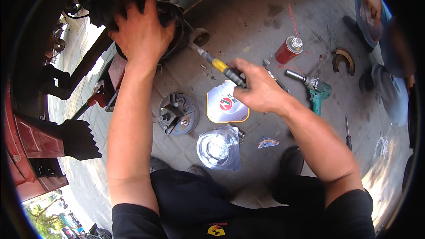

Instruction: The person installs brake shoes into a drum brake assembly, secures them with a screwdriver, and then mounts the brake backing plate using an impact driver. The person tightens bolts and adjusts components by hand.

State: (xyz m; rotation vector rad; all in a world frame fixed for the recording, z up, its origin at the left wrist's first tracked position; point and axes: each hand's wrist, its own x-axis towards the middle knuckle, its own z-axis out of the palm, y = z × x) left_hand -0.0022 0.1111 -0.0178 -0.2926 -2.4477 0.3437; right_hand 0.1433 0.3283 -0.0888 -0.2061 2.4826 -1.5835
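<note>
My left hand (141, 33) grips a dark, rounded assembly (172, 15) under the vehicle at the top, its fingers curled over it and partly hidden. My right hand (254, 84) holds a yellow-and-black handled tool (220, 64), pointed up-left toward that assembly with its pale tip just short of a small round metal part (199, 36). Below lie a round metal puller-like piece (179, 124), a white card with a red emblem (234, 110) and a clear plastic package (212, 148).
A red spray can (285, 51), green power wrench (316, 99), curved brown part (344, 62) and screwdriver (349, 144) lie on the pavement at right. Another person (389, 88) is at the right edge. Red vehicle bodywork (40, 137) and a red-handled tool (95, 97) are at left.
</note>
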